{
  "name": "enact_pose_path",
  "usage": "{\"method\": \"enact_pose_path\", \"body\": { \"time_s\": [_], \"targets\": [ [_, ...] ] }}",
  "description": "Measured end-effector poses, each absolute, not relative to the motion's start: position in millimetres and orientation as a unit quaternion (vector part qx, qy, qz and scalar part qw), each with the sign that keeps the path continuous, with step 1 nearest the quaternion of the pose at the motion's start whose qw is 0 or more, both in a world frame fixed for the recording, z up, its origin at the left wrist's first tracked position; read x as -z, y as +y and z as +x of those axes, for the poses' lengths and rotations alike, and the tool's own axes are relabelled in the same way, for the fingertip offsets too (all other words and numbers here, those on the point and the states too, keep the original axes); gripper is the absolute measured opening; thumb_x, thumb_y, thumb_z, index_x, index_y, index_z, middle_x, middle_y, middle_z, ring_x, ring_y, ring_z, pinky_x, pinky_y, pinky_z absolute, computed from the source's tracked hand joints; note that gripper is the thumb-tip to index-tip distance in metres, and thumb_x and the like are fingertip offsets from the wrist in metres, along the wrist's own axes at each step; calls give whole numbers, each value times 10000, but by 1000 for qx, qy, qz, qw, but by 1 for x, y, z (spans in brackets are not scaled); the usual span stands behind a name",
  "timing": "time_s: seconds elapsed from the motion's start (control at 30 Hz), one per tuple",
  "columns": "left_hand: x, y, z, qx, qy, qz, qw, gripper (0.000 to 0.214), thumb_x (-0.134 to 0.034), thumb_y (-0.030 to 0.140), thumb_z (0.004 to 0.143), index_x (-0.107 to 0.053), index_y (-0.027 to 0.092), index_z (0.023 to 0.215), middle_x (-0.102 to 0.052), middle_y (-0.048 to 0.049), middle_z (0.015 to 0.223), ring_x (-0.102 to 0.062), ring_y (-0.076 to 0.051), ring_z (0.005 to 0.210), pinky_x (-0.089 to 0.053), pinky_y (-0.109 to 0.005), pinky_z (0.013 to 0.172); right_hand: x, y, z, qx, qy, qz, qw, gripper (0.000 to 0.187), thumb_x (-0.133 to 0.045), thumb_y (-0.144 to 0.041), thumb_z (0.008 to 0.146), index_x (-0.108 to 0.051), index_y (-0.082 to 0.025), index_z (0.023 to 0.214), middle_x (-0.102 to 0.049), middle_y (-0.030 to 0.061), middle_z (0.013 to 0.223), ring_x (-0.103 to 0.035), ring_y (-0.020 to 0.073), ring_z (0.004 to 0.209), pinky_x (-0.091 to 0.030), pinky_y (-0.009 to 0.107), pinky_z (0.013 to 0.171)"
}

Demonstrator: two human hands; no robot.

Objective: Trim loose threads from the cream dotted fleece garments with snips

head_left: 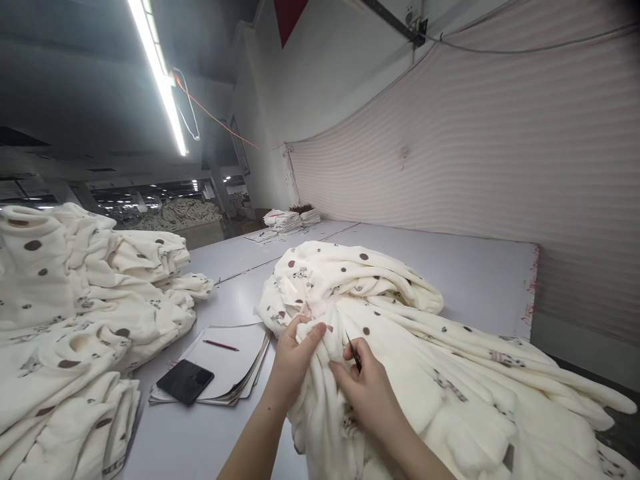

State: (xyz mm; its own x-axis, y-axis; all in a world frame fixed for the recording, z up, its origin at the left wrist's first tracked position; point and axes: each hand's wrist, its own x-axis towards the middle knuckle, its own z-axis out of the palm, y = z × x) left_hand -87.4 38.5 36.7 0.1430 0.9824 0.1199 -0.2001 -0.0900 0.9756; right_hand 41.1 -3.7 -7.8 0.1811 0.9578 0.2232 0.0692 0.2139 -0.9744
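Note:
A cream, fleece-like garment [400, 347] with brown spots and small printed figures lies bunched on the table in front of me. My left hand [295, 360] pinches a fold of it between thumb and fingers. Just to the right, my right hand [363, 380] is closed around small dark thread snips [355, 353], whose thin tip points up and to the left. The right thumb rests against the same gathered cloth. Most of the snips are hidden inside the right fingers.
On the left rises a pile of matching spotted garments [95, 280]. Between pile and garment lie a paper stack [235, 373], a dark red pencil [221, 345] and a black phone [185, 381]. More papers [285, 222] sit at the table's [480, 273] far end, beside a striped cloth curtain [425, 153].

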Motion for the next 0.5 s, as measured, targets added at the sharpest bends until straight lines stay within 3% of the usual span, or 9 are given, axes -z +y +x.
{"method": "enact_pose_path", "body": {
  "time_s": [0.2,0.33,0.5],
  "targets": [
    [-24,46,-107,-488,374,445,651,241,-667,422,759,-543,222,813,-661,25,699,-605,-138,578,-467,-248,566,-4,15,67,-517,-440,-419,603,186,-546,-346,773,-401,-237,816,-481,-81,603,-262,57,385,-194,183,362],
    [-14,48,-104,-477,374,434,667,253,-656,436,764,-550,220,842,-691,-7,797,-647,-165,653,-494,-284,643,-19,13,78,-448,-456,-437,632,178,-545,-351,779,-415,-233,809,-518,-59,645,-301,67,424,-236,195,403],
    [-22,46,-95,-518,371,466,615,258,-654,435,761,-577,210,862,-677,-7,767,-638,-166,658,-490,-276,652,4,-4,52,-345,-558,-552,515,273,-650,-409,719,-437,-242,758,-508,-51,638,-449,137,542,-340,242,510]
  ]
}}
